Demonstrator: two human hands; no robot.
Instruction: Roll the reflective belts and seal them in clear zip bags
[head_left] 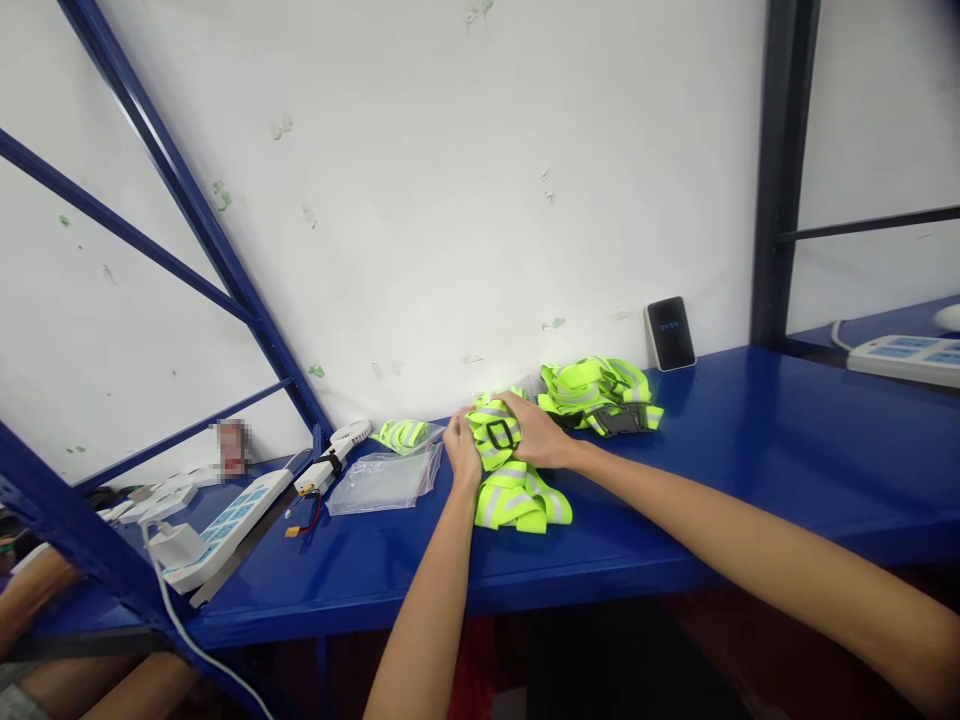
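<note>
Strap bundle (491, 458), buckle (491, 437) facing viewer; long axis unclear.

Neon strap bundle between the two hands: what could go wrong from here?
The strap folds lying below the strap bundle might catch or unravel. The strap pile close to the right hand could tangle with it. The clear bags beside the left hand could get knocked.

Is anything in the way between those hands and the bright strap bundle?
Nothing visible is: the left hand and right hand hold the strap bundle directly, one on each side. The clear plastic bags lie off to the left.
</note>
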